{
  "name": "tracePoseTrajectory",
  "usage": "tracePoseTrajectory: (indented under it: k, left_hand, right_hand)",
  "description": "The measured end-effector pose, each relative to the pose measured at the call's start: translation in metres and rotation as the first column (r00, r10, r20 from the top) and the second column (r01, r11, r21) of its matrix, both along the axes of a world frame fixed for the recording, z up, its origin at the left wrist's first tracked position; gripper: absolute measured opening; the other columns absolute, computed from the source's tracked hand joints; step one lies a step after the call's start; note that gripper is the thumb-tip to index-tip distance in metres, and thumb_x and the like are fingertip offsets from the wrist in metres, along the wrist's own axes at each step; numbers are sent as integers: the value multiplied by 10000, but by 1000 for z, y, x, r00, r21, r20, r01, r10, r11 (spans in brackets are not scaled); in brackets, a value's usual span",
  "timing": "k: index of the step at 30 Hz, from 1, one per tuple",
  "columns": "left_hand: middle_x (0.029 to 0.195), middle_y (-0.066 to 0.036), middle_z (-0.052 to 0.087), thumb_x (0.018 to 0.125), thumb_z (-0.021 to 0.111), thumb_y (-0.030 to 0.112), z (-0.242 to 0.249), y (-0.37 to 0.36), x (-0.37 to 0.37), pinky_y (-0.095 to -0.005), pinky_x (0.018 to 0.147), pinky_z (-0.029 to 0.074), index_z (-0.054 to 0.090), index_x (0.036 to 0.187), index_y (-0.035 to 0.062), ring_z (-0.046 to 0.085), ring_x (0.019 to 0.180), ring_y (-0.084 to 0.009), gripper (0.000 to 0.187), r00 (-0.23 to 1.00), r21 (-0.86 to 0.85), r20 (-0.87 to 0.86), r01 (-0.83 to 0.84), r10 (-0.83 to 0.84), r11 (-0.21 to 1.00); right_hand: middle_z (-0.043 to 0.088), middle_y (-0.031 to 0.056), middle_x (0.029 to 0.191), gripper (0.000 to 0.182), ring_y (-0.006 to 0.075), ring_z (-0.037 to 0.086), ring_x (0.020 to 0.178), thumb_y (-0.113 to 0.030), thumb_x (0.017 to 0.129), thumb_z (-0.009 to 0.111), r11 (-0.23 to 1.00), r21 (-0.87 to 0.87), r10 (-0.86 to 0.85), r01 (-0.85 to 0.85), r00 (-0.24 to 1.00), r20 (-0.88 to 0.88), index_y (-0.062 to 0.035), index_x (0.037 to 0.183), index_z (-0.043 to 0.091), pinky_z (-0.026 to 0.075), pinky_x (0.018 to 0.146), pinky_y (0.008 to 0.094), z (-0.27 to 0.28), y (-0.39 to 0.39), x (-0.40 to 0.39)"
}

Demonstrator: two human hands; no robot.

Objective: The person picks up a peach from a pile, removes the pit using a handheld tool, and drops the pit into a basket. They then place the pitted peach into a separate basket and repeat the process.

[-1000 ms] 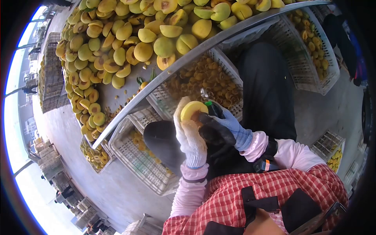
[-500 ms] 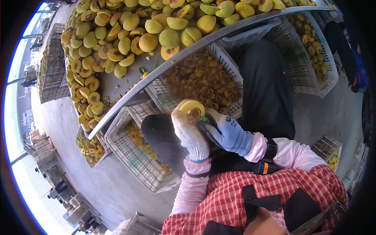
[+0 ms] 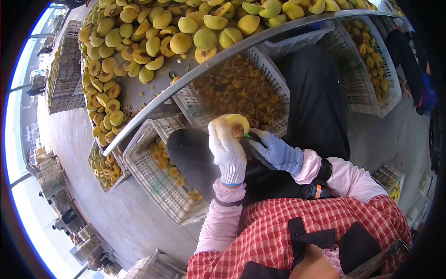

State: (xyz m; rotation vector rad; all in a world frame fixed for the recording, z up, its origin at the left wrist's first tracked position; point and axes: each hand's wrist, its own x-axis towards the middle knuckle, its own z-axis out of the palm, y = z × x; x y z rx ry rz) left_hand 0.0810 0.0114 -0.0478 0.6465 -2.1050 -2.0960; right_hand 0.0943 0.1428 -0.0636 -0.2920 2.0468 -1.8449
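My left hand [image 3: 227, 153], in a white knit glove, is closed around a yellow peach half [image 3: 239, 120] above my lap. Its cut face, with a brown pit area, is turned toward my other hand. My right hand [image 3: 280, 153] wears a blue glove with a dark palm. Its fingers are closed on a small tool with a green part [image 3: 248, 135], which meets the edge of the peach half. Most of that tool is hidden by the glove. Just beyond the hands, a crate [image 3: 186, 108] holds many brown pits or pit pieces.
A metal-edged table [image 3: 139, 96] spans the top, heaped with yellow-green peach halves [image 3: 181, 43]. A white crate [image 3: 153, 183] with peach halves stands at left, another crate [image 3: 364, 104] at right. My dark-trousered knees flank the pit crate. Stacked crates [image 3: 65, 69] line the far left.
The peach half has tilted in my left hand and shifted slightly up and right. My right hand has moved a little to the right, still holding the tool against it.
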Motion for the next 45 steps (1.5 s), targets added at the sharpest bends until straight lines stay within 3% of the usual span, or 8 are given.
tracePoseTrajectory:
  k: [10, 17, 22, 29, 33, 37, 38, 45]
  left_hand:
    - [877, -16, 649, 995, 512, 363, 17, -26, -18, -214, 681, 418, 629, 1129, 28, 536, 762, -63, 379, 927, 285, 40, 346, -372, 894]
    - [907, -24, 643, 987, 493, 216, 21, -17, -15, -211, 648, 447, 614, 1130, 35, 533, 738, -71, 260, 904, 169, -50, 427, -425, 888]
    - [1074, -63, 613, 1007, 451, 270, -1, -2, -4, -263, 827, 463, 611, 1117, 10, 586, 908, -142, 325, 976, 690, -39, 180, -212, 701]
    - [839, -57, 659, 939, 513, 164, 11, -37, -20, -227, 641, 464, 647, 1038, 9, 552, 722, -72, 227, 826, -91, -61, 554, -560, 827]
    - [841, -98, 667, 994, 478, 337, 2, -17, -11, -250, 647, 500, 629, 1067, -32, 605, 724, -133, 406, 945, 746, -8, 223, -326, 627]
    - [846, -91, 664, 962, 463, 571, -31, -1, 9, -290, 612, 543, 634, 1017, -20, 642, 703, -192, 618, 971, 958, 177, -133, -161, 253]
    - [806, -93, 661, 925, 455, 653, -16, 1, 8, -280, 611, 537, 641, 1000, -9, 636, 690, -168, 691, 962, 753, 273, -208, -9, 625]
    - [781, -51, 642, 965, 308, 670, 18, -52, 23, -178, 381, 296, 647, 1060, 41, 515, 547, -76, 721, 954, 174, 249, -212, 165, 962]
  right_hand:
    - [467, 8, 549, 457, 58, 383, 353, -556, 956, 509, 913, -372, 194, 166, 625, 756, -107, 894, 572, 266, 304, 198, 27, -6, -8]
    - [483, 18, 604, 457, 79, 388, 382, -501, 1008, 413, 44, -817, 962, 574, 197, 190, -81, 969, 589, 272, 299, 213, -12, 1, 2]
    - [500, 30, 631, 477, 95, 434, 419, -496, 1018, 371, 69, -779, 947, 623, 204, 247, -68, 1029, 582, 311, 310, 238, -21, 0, 5]
    - [503, 42, 662, 470, 101, 457, 439, -489, 1021, 361, 68, -725, 991, 686, 40, 131, -62, 965, 548, 351, 319, 243, -15, -2, 5]
    - [480, 45, 627, 469, 95, 436, 414, -482, 1020, 367, -41, -772, 987, 635, 146, 67, -42, 961, 517, 355, 304, 233, 3, -11, 8]
    - [463, 26, 627, 427, 92, 408, 427, -460, 1023, 382, -111, -831, 942, 545, 324, 87, -60, 921, 492, 322, 321, 237, 17, -5, -10]
    - [450, 13, 617, 423, 84, 378, 409, -461, 1018, 402, -13, -773, 903, 635, 339, 263, -70, 882, 492, 297, 312, 230, 5, 5, -12]
    - [457, 8, 613, 517, 76, 313, 377, -490, 1016, 408, 590, -616, 494, 522, 369, 787, -44, 923, 652, 255, 306, 210, -24, 16, -19]
